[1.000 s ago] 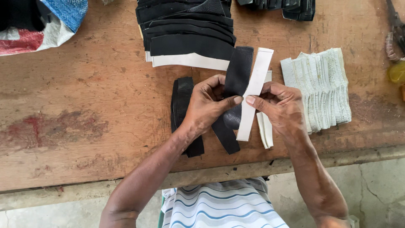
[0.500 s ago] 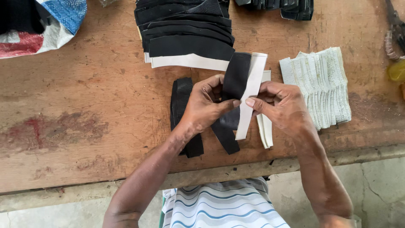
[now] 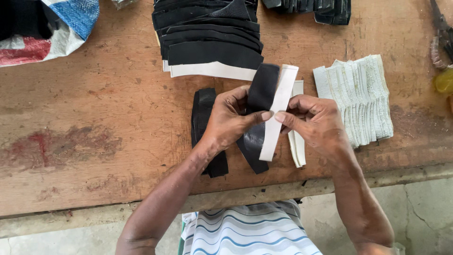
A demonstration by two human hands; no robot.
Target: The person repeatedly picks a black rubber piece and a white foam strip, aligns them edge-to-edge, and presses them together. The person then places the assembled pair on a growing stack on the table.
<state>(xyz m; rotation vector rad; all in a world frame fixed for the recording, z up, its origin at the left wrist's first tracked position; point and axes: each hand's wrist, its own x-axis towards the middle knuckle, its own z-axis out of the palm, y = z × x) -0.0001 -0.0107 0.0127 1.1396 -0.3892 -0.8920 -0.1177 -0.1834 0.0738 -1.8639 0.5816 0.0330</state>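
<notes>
Black strip (image 3: 260, 101) now nearer white strip (image 3: 277, 113); both hands' grips (thumb-and-finger) pinching them.

One head-worn camera looks steeply down, close over the wooden workbench (image 3: 94, 118) and its near edge

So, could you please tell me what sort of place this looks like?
Probably a small craft workshop, perhaps for shoe or leather parts. A worn wooden workbench carries a stack of black cut pieces and a pile of white pieces, while both hands press a black strip against a white strip.
</notes>
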